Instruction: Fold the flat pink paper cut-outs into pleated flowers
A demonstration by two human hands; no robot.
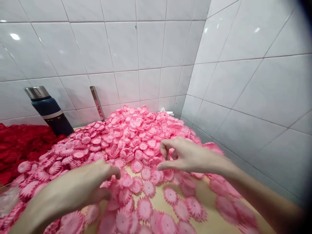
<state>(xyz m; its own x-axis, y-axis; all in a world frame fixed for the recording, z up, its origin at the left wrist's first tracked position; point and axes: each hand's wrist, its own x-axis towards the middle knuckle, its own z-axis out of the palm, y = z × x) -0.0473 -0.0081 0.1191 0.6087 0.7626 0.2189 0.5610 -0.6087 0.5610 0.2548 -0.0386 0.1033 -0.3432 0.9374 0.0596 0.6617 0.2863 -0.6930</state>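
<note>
Round pink pieces with frilled edges (138,130), many with a small hole in the middle, lie in a big heap on a yellowish tabletop (202,191). They look like layers of artificial flowers. My left hand (95,182) hovers low over the near left of the heap, its thumb and index finger apart and nothing visible between them. To the right, my right hand (181,154) is just above the pieces. Its fingers are bent, and a gap shows between them and the thumb, with nothing held there. Single pieces (170,195) are scattered in front of both hands.
A dark blue bottle with a steel cap (52,112) leans at the back left, beside a red pile (23,149). A narrow metal strip (97,103) rests against the white tiled wall (122,48). Another tiled wall (243,81) closes off the right side. Clear plastic (9,200) lies at left.
</note>
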